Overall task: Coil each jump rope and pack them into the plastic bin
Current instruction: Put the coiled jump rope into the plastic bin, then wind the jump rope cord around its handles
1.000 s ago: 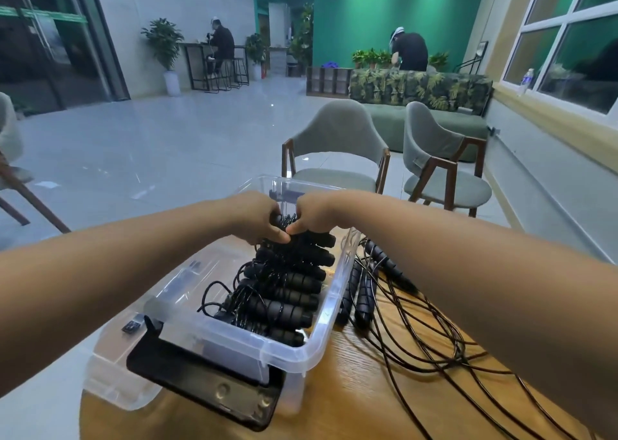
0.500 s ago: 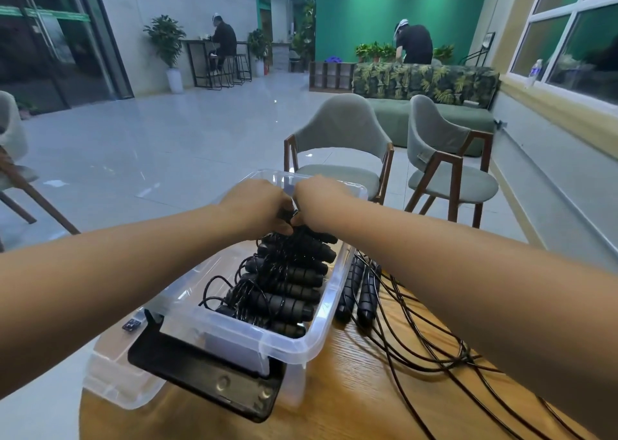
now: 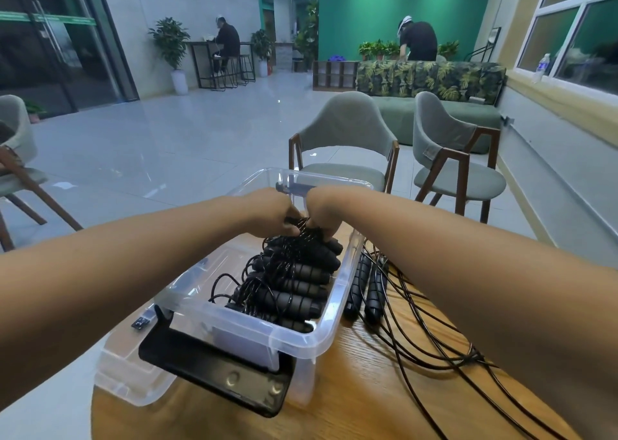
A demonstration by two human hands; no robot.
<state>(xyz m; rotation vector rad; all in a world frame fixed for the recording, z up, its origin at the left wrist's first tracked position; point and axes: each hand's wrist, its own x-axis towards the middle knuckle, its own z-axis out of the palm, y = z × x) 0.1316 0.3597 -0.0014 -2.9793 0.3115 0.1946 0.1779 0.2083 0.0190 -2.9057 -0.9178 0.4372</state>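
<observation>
Black coiled jump ropes (image 3: 294, 285) lie stacked inside the clear plastic bin (image 3: 240, 327) on the wooden table (image 3: 368, 399), where we find the left hand (image 3: 272, 210) and right hand (image 3: 322, 210) with fingers curled round the topmost bundle (image 3: 301, 231), and loose ropes (image 3: 418, 332) just beside the bin.

Round light-wood table (image 3: 351, 406), load as of now.
Clear rectangular plastic bin (image 3: 240, 326) sits on its left part, on top of a flat clear plastic lid (image 3: 133, 382) with a black latch piece (image 3: 214, 369); the lid overhangs the table edge on my left. Just right of the bin lie two black ribbed jump-rope handles (image 3: 357, 282) side by side, with loose thin black cords (image 3: 434, 349) sprawled over the wood to my right.
</observation>
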